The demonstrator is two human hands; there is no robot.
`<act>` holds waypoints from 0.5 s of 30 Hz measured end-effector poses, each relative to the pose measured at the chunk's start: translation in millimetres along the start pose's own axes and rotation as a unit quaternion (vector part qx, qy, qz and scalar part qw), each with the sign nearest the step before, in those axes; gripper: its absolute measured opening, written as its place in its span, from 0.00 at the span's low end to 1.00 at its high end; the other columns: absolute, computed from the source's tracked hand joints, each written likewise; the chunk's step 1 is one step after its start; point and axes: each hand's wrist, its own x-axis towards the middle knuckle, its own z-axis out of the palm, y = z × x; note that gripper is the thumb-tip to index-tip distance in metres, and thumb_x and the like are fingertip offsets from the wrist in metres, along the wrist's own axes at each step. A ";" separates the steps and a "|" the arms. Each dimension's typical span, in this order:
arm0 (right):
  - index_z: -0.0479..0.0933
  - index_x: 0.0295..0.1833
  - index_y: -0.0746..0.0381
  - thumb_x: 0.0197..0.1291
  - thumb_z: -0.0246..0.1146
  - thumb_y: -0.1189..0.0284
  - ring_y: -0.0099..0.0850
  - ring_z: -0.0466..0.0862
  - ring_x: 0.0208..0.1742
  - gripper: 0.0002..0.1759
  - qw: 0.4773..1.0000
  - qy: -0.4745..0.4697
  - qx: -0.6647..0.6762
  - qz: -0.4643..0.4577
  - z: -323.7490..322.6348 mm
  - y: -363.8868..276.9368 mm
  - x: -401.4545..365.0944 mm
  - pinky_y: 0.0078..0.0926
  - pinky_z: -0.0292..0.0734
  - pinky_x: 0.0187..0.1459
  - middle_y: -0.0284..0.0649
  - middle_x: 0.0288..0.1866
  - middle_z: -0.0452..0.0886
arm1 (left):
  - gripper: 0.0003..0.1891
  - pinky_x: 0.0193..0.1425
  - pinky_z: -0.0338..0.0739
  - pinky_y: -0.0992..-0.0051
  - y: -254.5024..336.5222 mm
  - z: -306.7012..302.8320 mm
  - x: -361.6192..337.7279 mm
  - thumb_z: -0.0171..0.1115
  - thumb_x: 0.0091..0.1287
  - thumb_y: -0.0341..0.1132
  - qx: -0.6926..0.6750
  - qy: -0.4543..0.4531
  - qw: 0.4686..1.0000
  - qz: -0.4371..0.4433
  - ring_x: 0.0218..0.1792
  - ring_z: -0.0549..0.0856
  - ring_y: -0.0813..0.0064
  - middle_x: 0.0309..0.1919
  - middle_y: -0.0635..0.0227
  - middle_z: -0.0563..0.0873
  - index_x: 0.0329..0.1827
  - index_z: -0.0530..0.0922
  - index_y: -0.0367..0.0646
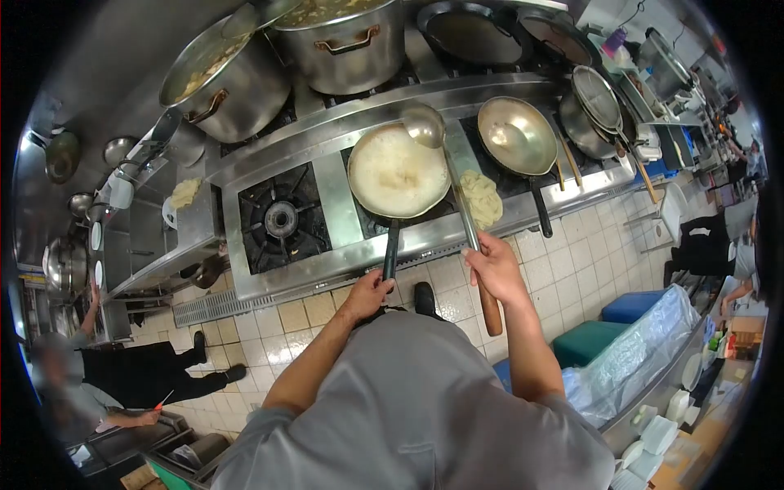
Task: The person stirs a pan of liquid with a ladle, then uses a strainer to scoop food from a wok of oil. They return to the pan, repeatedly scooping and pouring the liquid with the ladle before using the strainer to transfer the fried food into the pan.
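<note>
My left hand [367, 296] is closed around the black handle [391, 247] of a frying pan [398, 216]. The pan sits on the stove, pale and creamy inside with a brownish patch in the middle. A long metal ladle [461, 196] with a wooden grip end is in my right hand [496, 268], fingers wrapped round the shaft. Its bowl [424, 126] overlaps the pan's far right rim. Just right of the ladle shaft lies a crumpled yellowish cloth [480, 199]. Further right rests a second, shiny pan [516, 135], its handle pointing toward me.
Two large stockpots [237, 90] [343, 53] stand behind, with dark pans [474, 34] to their right. A bare burner [281, 219] is at left. People [135, 371] [719, 241] stand on both sides. Plastic-covered bins [629, 351] are behind me at right.
</note>
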 end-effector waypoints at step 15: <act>0.80 0.46 0.67 0.66 0.64 0.73 0.21 0.75 0.19 0.09 0.997 -0.042 -0.034 0.048 27.0 47.5 55.2 0.25 0.71 0.22 0.33 0.27 0.78 | 0.15 0.36 0.78 0.72 0.4 2.3 -2.2 0.62 0.75 0.41 0.004 0.009 1.000 -0.005 0.30 0.80 0.78 0.31 0.69 0.82 0.55 0.79 0.39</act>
